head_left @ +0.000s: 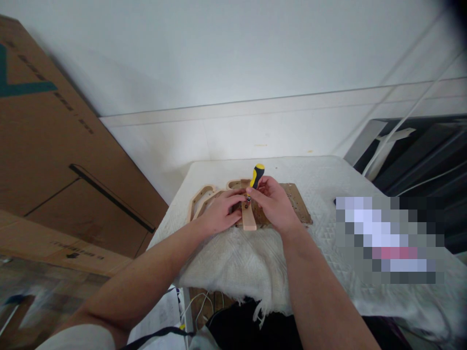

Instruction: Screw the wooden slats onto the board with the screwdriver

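My right hand (272, 201) is closed around the lower part of a yellow and black screwdriver (258, 172). The screwdriver stands nearly upright, its tip down at a dark spot on a pale wooden piece (249, 221). From the left, my left hand (224, 210) grips the same piece, its fingers close to the screwdriver's tip. Beneath both hands lies a brown board (297, 204) marked with small dark holes. Curved pale wooden parts (199, 199) rest at the left, partly behind my left hand. Whether a screw sits under the tip is too small to tell.
A textured white cloth (321, 180) covers the table, its fringe hanging at the front edge. A large cardboard box (83, 160) leans at the left. At the right are a blurred-out patch (390, 243) and dark panels (419, 155). White cables (204, 301) hang below the table.
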Motion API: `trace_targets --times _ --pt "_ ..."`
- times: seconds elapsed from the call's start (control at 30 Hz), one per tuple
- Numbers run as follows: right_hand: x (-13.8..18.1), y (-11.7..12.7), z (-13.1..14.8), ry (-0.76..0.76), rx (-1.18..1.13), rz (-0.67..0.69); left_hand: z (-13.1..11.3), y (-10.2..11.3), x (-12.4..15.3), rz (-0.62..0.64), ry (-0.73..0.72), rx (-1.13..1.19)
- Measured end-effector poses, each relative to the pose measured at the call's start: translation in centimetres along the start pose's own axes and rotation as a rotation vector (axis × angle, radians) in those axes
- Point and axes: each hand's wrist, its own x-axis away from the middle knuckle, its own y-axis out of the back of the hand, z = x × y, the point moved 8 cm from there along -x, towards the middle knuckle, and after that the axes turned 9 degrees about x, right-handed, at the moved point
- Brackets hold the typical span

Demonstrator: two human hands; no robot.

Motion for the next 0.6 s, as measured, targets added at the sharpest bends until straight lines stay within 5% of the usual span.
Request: trace_targets --times 0.6 --pt "0.1 0.02 -0.25 -0.052 -0.023 -0.01 0.08 -0.12 0.06 0.005 -0.008 -0.008"
